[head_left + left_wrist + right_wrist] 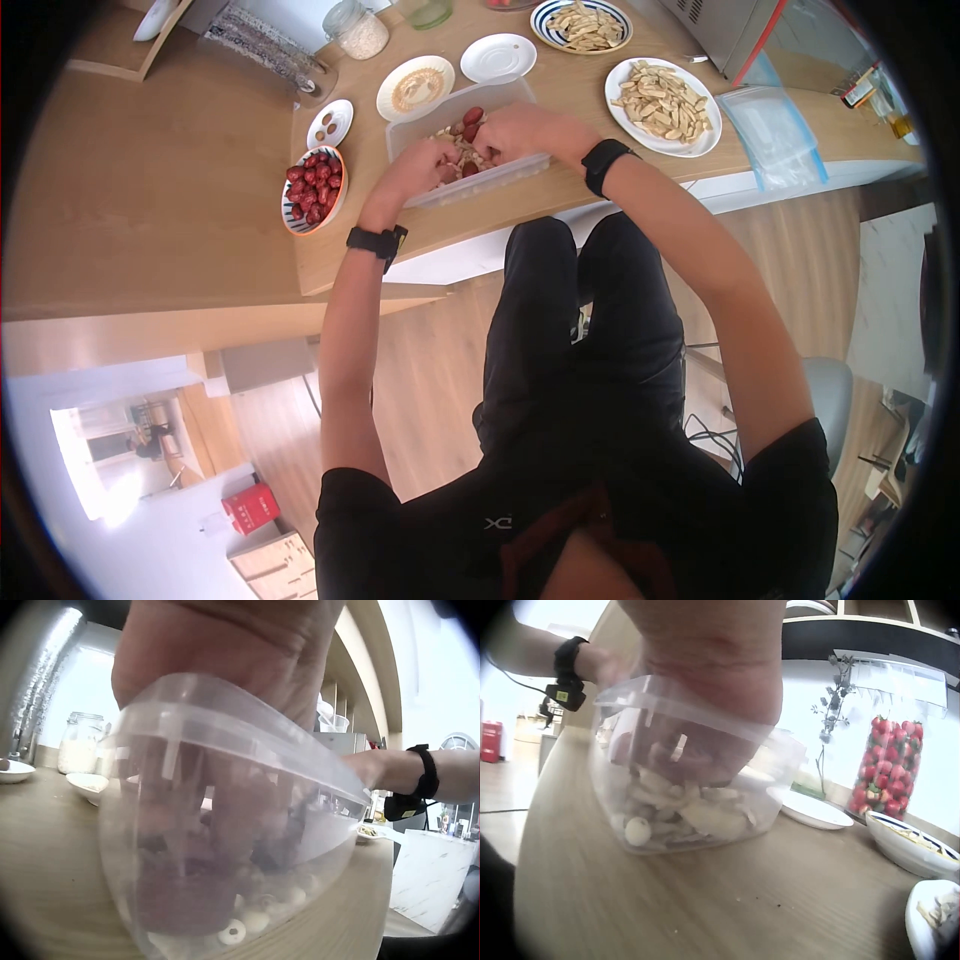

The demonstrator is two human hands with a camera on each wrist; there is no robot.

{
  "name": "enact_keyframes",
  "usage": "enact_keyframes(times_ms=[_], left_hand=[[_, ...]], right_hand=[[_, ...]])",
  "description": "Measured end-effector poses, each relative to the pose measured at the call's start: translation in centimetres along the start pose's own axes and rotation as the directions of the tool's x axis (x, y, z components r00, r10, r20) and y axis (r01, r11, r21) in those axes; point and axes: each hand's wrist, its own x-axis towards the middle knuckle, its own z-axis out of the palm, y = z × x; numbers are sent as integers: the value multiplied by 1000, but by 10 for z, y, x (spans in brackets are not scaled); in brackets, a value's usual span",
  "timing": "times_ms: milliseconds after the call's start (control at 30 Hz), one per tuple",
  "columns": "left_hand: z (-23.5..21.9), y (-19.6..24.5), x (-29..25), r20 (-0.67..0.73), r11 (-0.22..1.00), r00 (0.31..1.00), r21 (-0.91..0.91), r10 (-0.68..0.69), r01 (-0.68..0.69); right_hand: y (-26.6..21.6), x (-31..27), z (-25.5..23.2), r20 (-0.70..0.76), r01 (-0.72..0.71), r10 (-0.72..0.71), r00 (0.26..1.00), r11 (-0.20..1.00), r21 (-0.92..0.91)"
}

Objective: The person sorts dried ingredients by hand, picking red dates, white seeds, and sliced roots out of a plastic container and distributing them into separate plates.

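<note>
A clear plastic container (492, 182) stands near the counter's front edge. It holds several red dates (473, 116) among pale dried pieces (705, 814). My left hand (412, 170) reaches over its left side, fingers down in the mix. From the right, my right hand (528, 132) dips in too, its fingertips close to the dates. Through the cloudy wall in the left wrist view, a pale ring-shaped piece (232, 932) shows at the bottom. Both hands' fingertips are partly hidden by the food and the blurred plastic, so I cannot tell whether they grip any pieces.
Left of the container are a bowl of red dates (315, 190) and a small plate (343, 112) with a few brown pieces. Behind stand two pale plates and a jar (358, 32). Plates of dried strips (662, 100) and plastic bags (775, 135) lie to the right.
</note>
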Motion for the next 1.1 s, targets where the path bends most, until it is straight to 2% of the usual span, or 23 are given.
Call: enact_keyframes(times_ms=[33, 100, 200, 333, 433, 500, 533, 600, 633, 700, 800, 933, 1000, 1033, 1100], left_hand=[[-3, 3, -1, 3, 1000, 1000, 4, 4, -4], [-8, 7, -6, 28, 921, 991, -366, -130, 132], [-17, 10, -5, 6, 897, 995, -432, -98, 91], [-23, 13, -7, 46, 914, 992, -386, -119, 128], [-19, 7, -6, 47, 952, 995, -290, -93, 103], [-16, 7, -7, -28, 1000, 1000, -16, -4, 4], [-15, 9, -8, -31, 1000, 1000, -17, -5, 5], [-11, 12, -11, 22, 977, 1000, 212, 21, -25], [-10, 13, -11, 18, 977, 1000, 210, 17, -21], [-10, 15, -8, 54, 965, 994, 249, -98, 82], [-6, 5, -3, 80, 985, 996, 169, -38, 24], [-5, 0, 0, 116, 997, 993, 74, -1, -7], [-3, -5, -1, 59, 996, 998, -84, -4, 9], [-5, 0, -1, 58, 996, 998, -84, -3, 8], [-10, 8, -1, 35, 995, 995, -41, -90, 92]], right_hand=[[1, 0, 0, -5, -4, 4, 1000, 1000, 0], [0, 0, 2, -45, -20, 21, 999, 1000, 12], [3, 1, 6, -100, -3, 5, 995, 1000, 24], [1, 0, 6, -126, -3, 9, 992, 999, 50], [-3, -3, 0, -123, -36, 41, 992, 998, 45], [-3, -1, 0, -146, -39, 41, 988, 999, 18], [-3, -1, -1, -145, -36, 38, 989, 999, 16], [-5, -1, -2, -159, -52, 57, 986, 998, 34], [-3, 1, 1, -156, -48, 53, 986, 998, 33], [1, 4, 7, -220, -33, 49, 974, 996, 78], [1, 5, 6, -257, -35, 73, 964, 988, 150], [1, 4, 3, -235, -68, 101, 967, 987, 146], [5, 7, 8, -238, -23, 54, 970, 991, 130], [5, 6, 7, -239, -24, 54, 970, 991, 128], [3, 6, 6, -227, -50, 81, 971, 989, 138]])
